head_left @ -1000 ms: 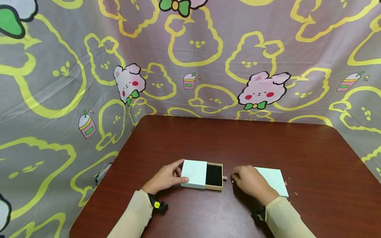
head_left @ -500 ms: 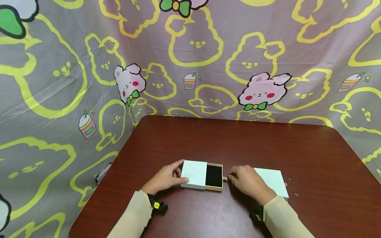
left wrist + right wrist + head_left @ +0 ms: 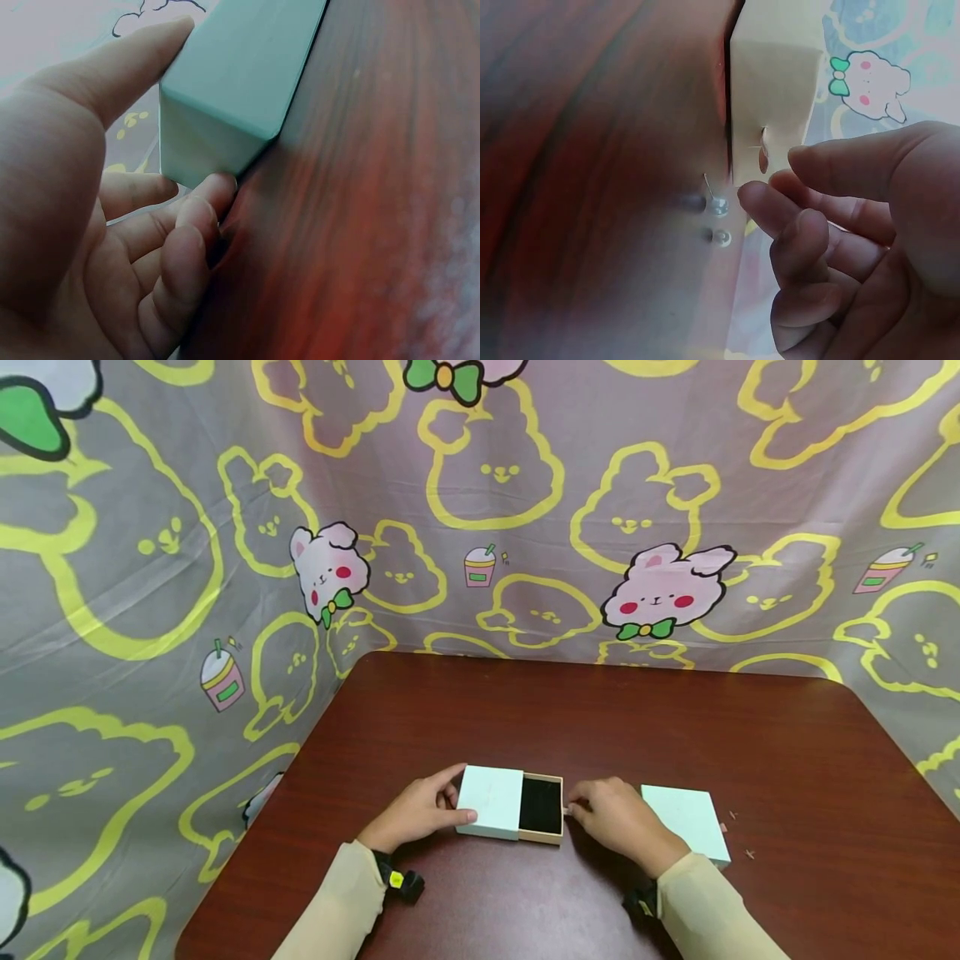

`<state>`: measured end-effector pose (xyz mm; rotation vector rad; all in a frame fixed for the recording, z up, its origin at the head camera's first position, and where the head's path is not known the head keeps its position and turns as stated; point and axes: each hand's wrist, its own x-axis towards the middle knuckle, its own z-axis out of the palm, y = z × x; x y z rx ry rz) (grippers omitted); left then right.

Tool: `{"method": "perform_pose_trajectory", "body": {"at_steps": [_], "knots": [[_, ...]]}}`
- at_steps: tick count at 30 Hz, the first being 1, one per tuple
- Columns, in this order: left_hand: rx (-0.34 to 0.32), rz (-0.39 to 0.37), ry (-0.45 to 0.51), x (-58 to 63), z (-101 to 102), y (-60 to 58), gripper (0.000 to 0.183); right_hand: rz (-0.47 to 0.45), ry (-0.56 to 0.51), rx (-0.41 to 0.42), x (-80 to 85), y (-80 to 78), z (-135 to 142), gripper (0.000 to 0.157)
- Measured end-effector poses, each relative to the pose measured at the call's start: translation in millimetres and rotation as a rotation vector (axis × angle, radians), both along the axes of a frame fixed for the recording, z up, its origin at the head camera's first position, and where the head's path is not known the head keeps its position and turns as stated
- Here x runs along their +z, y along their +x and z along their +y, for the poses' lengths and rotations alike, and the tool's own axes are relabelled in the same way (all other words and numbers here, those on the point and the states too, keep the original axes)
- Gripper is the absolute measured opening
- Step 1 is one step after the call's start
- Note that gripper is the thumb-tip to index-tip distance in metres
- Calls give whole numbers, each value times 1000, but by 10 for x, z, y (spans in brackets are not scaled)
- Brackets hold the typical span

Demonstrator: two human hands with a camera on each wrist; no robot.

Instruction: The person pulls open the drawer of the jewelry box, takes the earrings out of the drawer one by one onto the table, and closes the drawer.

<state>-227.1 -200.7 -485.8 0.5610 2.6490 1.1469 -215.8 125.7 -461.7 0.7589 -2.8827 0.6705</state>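
A pale mint sliding box (image 3: 490, 802) lies on the brown table, its tan drawer (image 3: 542, 838) pulled partly out to the right over black lining. My left hand (image 3: 420, 806) grips the sleeve's left end, thumb on one side and fingers on the other, as the left wrist view (image 3: 217, 97) confirms. Beside the drawer's pull tab (image 3: 763, 154) is my right hand (image 3: 618, 818), fingers loosely bent, thumb and index tips apart and close to the tab. Below those fingertips, two pearl earrings (image 3: 718, 206) lie on the table in the right wrist view, one with a thin metal post.
A second mint box (image 3: 690, 818) lies just right of my right hand, a small pink tab at its right edge. Tiny light pieces (image 3: 750, 854) are scattered beyond it. Patterned cloth (image 3: 525, 527) hangs behind and left of the table (image 3: 600, 718).
My right hand has moved left, to the drawer's tab; a small item seen at its fingertips a second ago no longer shows there in the head view. The left hand and box stay put.
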Motion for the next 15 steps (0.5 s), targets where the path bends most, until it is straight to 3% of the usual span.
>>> {"method": "perform_pose_trajectory", "body": {"at_steps": [15], "knots": [[0, -1, -6, 27, 6, 10, 87, -21, 28, 35, 4, -44, -42, 5]]}}
